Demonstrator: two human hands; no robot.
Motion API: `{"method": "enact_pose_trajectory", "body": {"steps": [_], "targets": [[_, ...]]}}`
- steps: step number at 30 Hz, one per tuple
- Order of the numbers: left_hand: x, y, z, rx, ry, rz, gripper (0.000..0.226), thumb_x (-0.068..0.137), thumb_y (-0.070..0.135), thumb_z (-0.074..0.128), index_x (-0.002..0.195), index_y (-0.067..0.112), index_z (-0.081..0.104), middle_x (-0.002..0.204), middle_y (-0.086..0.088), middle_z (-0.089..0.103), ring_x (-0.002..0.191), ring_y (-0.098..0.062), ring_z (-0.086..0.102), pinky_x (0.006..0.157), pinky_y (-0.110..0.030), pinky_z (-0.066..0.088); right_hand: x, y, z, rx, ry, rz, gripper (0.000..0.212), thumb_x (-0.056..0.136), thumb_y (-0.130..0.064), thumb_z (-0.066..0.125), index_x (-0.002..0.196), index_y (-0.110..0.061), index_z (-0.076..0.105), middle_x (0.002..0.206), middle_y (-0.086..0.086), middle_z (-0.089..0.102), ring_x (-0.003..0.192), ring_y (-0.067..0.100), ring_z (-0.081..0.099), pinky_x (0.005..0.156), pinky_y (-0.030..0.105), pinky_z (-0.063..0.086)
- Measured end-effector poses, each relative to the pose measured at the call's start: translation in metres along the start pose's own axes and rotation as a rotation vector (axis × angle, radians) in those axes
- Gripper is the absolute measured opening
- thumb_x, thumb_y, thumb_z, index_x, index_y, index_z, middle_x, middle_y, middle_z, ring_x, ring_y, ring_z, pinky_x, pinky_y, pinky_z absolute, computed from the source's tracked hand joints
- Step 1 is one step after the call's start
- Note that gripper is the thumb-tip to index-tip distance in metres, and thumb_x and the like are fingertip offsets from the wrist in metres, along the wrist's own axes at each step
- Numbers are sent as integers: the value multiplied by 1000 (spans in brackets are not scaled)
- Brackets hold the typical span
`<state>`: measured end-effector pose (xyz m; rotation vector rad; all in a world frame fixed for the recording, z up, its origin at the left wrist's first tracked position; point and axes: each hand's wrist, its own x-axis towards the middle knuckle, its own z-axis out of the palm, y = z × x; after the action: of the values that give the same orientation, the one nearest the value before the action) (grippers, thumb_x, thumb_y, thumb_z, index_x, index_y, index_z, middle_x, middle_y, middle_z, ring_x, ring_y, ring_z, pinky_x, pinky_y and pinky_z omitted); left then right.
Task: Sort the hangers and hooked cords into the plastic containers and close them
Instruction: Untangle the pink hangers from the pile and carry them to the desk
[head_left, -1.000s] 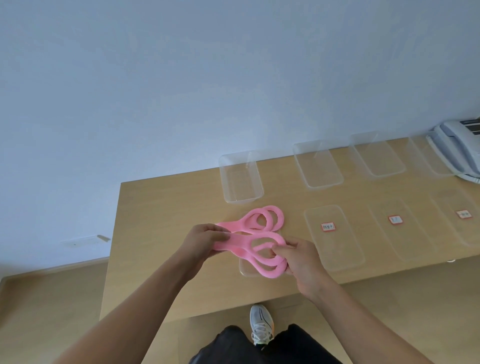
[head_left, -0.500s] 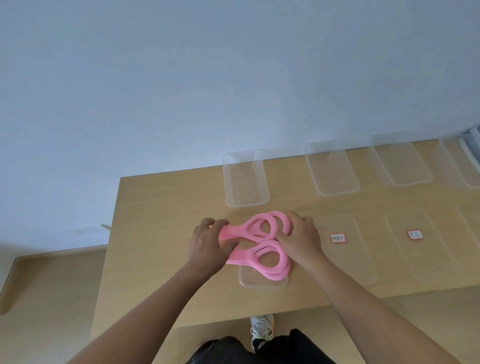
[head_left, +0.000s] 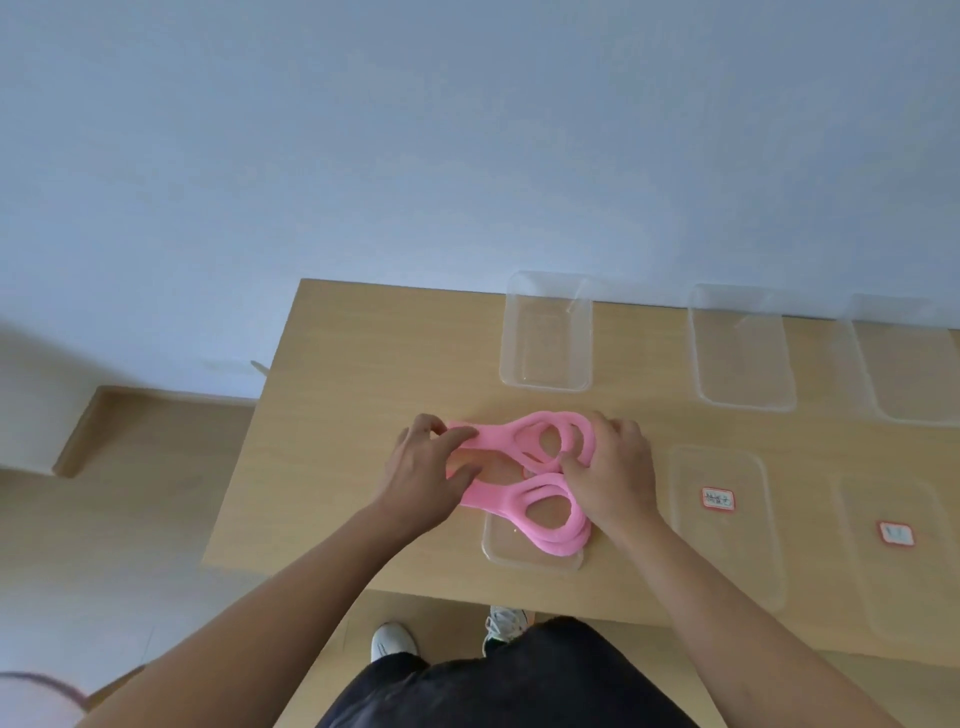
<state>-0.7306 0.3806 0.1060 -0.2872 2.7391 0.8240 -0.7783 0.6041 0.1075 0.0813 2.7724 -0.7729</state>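
On the near half of the light wooden table (head_left: 363, 374) I see both bare forearms reaching in from below, palms down. Left hand (head_left: 428, 470) pinches the straight ends of the pink fuzzy looped hangers (head_left: 501, 441) between thumb and curled fingers. Right hand (head_left: 615, 467) covers the loop ends, fingers bent over the far loop, thumb at the crossing, gripping them. Hangers lie fanned over a clear rectangular plastic container (head_left: 530, 560) at the table's front edge, and the near loops overhang its rim. Can't tell if they touch its floor. Just right of it lies a clear flat lid with a red-bordered label (head_left: 722, 566), then a second labelled lid (head_left: 893, 597). Back row by the wall: three open clear tubs (head_left: 545, 382). Bare tabletop runs from the left hand to the left edge. An open strip lies between the hands and the back row.
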Motion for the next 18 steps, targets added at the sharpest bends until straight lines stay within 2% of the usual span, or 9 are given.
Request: {"method": "enact_pose_trajectory", "body": {"steps": [3, 5, 10, 14, 18], "targets": [[-6, 3, -3, -93, 17, -10, 45, 96, 37, 67, 140, 30, 62, 136, -6, 51, 119, -26, 55, 93, -32, 45, -22, -16, -5, -14, 218, -198, 30, 86, -20, 74, 114, -13, 66, 114, 11, 58, 101, 33, 53, 84, 40, 47], [-17, -2, -10, -143, 58, -12, 45, 97, 34, 68, 140, 26, 62, 135, -7, 55, 121, -26, 55, 95, -32, 44, -36, -33, -2, -16, 249, -352, 29, 83, -16, 77, 110, -11, 68, 109, 9, 61, 99, 33, 55, 83, 41, 49], [-81, -52, -39, -207, 164, -111, 43, 96, 31, 70, 138, 22, 63, 133, -5, 57, 121, -25, 55, 92, -26, 38, -77, -93, 33, -12, 18, -540, 43, 86, -20, 74, 126, -7, 65, 122, 12, 62, 116, 35, 54, 98, 47, 45], [-170, -125, -60, -208, 271, -264, 43, 97, 39, 66, 138, 29, 60, 136, 6, 56, 117, -16, 58, 88, -25, 38, -128, -145, 86, -96, -183, -709, 54, 89, -30, 69, 139, -13, 56, 133, 5, 56, 125, 27, 47, 106, 38, 40], [-279, -205, -68, -252, 393, -449, 45, 97, 40, 66, 139, 26, 60, 137, 2, 58, 121, -19, 58, 92, -22, 37, -196, -198, 151, -176, -342, -843, 57, 92, -38, 64, 144, -19, 50, 139, 0, 50, 128, 22, 41, 106, 31, 37]]}}
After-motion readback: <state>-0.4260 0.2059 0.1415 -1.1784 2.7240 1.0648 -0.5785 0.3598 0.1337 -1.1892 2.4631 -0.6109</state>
